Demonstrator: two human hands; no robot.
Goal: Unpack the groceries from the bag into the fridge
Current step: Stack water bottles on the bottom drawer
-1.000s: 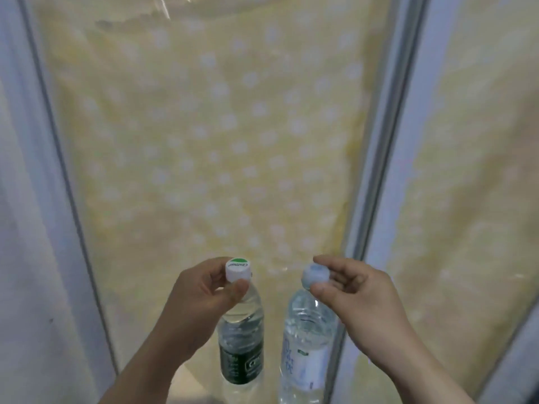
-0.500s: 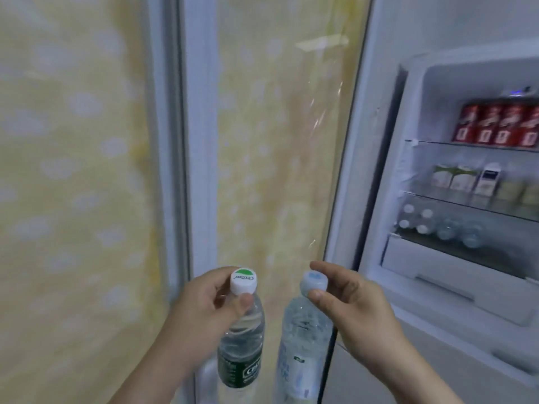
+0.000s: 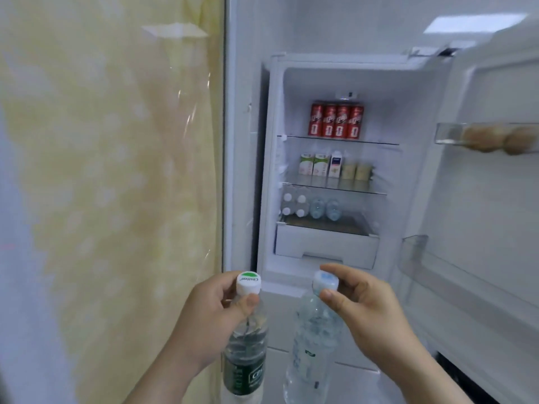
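Down low, around 6 o'clock in the view, two water bottles hang upright side by side, close but apart, one in each hand. The left hand (image 3: 210,316) holds the green-labelled bottle (image 3: 245,360) at 7 o'clock, its fingers (image 3: 248,301) clamped on the neck just under the white and green cap (image 3: 248,282). The right hand (image 3: 370,313) holds the clear bottle (image 3: 312,345) at 5 o'clock, thumb and fingers pinched together on the pale blue cap (image 3: 325,282). Both bottles are outside the fridge (image 3: 414,170), in front of its lower edge.

The fridge stands open at 12 to 1 o'clock. Four red cans (image 3: 335,121) stand in a row on the top shelf. On the shelf below them are small cartons (image 3: 319,164) and, at their 3 o'clock, two pale cups. The third shelf carries more water bottles (image 3: 309,207), white-capped ones to 9 o'clock and two clear ones lying with their caps forward. A white drawer (image 3: 323,243) sits under that shelf.

At 3 o'clock the fridge door (image 3: 490,214) is swung wide, and its upper door shelf (image 3: 446,132) holds pale brown rounded things, too blurred to name. A yellow dotted panel (image 3: 116,170) fills the side from 8 to 11 o'clock.
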